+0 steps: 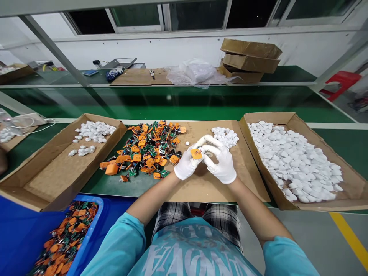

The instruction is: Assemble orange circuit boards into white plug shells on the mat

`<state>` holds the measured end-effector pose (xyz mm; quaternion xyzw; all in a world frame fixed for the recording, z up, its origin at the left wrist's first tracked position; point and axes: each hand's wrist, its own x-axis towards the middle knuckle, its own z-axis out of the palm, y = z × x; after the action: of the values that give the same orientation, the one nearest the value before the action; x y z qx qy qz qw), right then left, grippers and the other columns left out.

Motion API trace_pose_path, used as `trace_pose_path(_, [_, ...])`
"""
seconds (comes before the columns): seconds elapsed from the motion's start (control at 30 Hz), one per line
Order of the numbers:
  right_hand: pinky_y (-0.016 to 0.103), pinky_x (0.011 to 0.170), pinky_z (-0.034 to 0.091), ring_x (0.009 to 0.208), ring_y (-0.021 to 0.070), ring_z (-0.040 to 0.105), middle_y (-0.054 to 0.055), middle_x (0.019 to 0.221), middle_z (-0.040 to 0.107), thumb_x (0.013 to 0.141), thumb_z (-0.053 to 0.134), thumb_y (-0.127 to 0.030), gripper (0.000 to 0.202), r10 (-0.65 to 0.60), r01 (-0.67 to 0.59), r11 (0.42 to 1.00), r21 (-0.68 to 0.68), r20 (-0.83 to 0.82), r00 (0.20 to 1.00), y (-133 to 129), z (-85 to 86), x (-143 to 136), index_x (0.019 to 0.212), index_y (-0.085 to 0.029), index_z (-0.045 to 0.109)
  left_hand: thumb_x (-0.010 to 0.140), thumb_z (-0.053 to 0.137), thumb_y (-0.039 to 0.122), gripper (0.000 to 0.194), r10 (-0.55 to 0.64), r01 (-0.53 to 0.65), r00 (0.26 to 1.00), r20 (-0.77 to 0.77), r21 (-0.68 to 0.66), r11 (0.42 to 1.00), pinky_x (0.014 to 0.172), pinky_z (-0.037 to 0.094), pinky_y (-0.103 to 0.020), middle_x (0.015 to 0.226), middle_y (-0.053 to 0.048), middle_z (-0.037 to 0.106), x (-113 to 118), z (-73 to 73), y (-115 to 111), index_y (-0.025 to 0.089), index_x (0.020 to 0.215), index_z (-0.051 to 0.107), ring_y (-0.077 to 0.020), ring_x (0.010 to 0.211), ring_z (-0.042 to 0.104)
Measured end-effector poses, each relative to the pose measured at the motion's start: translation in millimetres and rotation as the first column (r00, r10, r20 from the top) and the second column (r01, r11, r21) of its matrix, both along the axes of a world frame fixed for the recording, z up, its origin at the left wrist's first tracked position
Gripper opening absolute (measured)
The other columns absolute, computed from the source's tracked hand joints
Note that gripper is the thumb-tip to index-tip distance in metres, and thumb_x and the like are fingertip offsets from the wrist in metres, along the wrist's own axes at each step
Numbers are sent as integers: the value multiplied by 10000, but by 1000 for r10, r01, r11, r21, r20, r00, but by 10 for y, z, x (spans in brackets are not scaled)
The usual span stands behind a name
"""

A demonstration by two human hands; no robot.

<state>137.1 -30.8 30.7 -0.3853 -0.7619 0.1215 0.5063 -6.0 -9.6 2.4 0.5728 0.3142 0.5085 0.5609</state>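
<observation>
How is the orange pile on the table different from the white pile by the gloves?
The orange pile mixes orange, green and black; the white pile looks white. The orange pile spreads wider than the white pile. The orange pile lies partly on the green tabletop; the white pile, on cardboard. Both hold small pieces.

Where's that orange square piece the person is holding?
In the head view, the orange square piece is near the centre, in the white-gloved left hand, right of the heap of orange and green parts.
</observation>
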Motion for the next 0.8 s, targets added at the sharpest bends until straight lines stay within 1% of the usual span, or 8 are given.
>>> trace_pose_path(0.07, [414, 979, 521, 1134, 237, 615, 50, 1260, 614, 891, 535, -254, 150, 12, -12, 1000, -17, -1, 1000, 1, -12, 29, 977, -267, 656, 718, 676, 574, 575, 12, -10, 999, -30, 53, 999, 923, 446, -333, 918, -92, 680, -9, -20, 18, 167, 1124, 660, -237, 985, 590])
trace_pose_path(0.23, [480, 1034, 466, 1231, 262, 549, 70, 1315, 580, 897, 551, -275, 213, -1, 0, 999, -37, -26, 1000, 17, -88, 90, 1092, -271, 636, 707, 662, 620, 571, -73, 73, 997, -15, -25, 997, 710, 469, -306, 706, -23, 615, 18, 17, 1, 173, 1062, 675, -170, 688, 553])
trace_pose_path(0.37, [486, 1016, 475, 1216, 265, 556, 74, 1319, 561, 880, 568, -272, 216, -28, 26, 999, 41, 32, 999, 32, -103, 105, 1083, -283, 638, 696, 610, 703, 543, -123, 124, 992, 17, -129, 984, 600, 439, -292, 573, -10, 555, 23, 122, -51, 174, 791, 682, -151, 583, 514])
trace_pose_path(0.47, [495, 1002, 479, 1184, 281, 572, 82, 1273, 592, 845, 629, -347, 301, 23, -27, 998, 58, 66, 998, 39, -83, 107, 1139, -286, 615, 663, 500, 820, 667, -209, 203, 978, -25, -142, 969, 502, 384, -274, 491, -10, 505, 15, 185, -59, 166, 550, 561, -116, 479, 445])
trace_pose_path(0.53, [462, 952, 512, 1111, 269, 613, 74, 1186, 644, 842, 640, -396, 324, 75, -78, 996, 30, 92, 993, 37, -75, 103, 1147, -289, 612, 623, 468, 866, 704, -233, 223, 971, -49, -158, 962, 443, 322, -259, 439, 8, 440, 19, 182, -47, 180, 465, 453, -92, 425, 380])
trace_pose_path(0.67, [393, 835, 549, 912, 235, 666, 38, 911, 700, 872, 591, -464, 209, 65, -59, 997, -50, 127, 990, 20, -89, 92, 954, -288, 665, 606, 385, 913, 742, -293, 290, 956, 15, -192, 938, 415, 278, -255, 386, 19, 373, 64, 67, -16, 196, 416, 374, -82, 390, 342])
trace_pose_path(0.73, [388, 809, 549, 850, 234, 664, 29, 799, 683, 878, 564, -498, 240, 30, -21, 998, -60, 148, 988, 14, -104, 85, 838, -285, 666, 626, 322, 921, 758, -328, 336, 942, 75, -212, 918, 419, 290, -256, 371, 10, 373, 94, -2, -7, 199, 398, 365, -89, 392, 363])
trace_pose_path(0.8, [389, 810, 546, 853, 239, 660, 35, 778, 677, 884, 548, -505, 264, 7, -1, 999, -40, 147, 989, 14, -119, 76, 804, -281, 660, 648, 335, 905, 752, -318, 331, 943, 93, -235, 914, 410, 278, -247, 363, 16, 362, 116, -46, -2, 196, 398, 366, -82, 382, 355])
